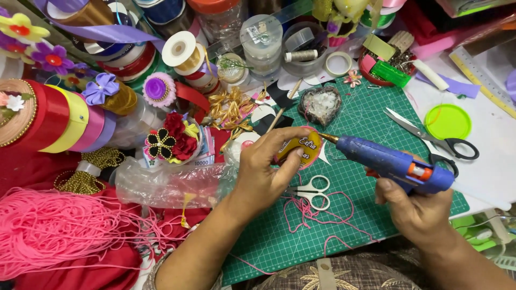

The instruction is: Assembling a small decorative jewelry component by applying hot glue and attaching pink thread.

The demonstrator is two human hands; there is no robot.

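Taking the green cutting mat [371,215] as the landmark: well off its left edge lies a heap of pink cord [54,231], with rolls of ribbon [70,121] above it and a small red flower ornament [172,140] nearer the mat's upper left corner. Over the mat's left part, the left hand [263,172] is closed on a small round yellow tag with a pink rim [303,150], thumb on its face and fingers behind, tilting it toward the right. The tag looks light, thin and fairly stiff, likely foam or card, so it is best pinched by the rim, away from hot glue. Just below it on the mat rest small white-handled scissors [317,191]. The brass nozzle of the blue glue gun [392,164] touches or nearly touches the tag's upper right edge, opposite the thumb. The right hand [419,212] is wrapped around the gun's handle over the mat's right part, with larger black-handled scissors [435,137] just above.
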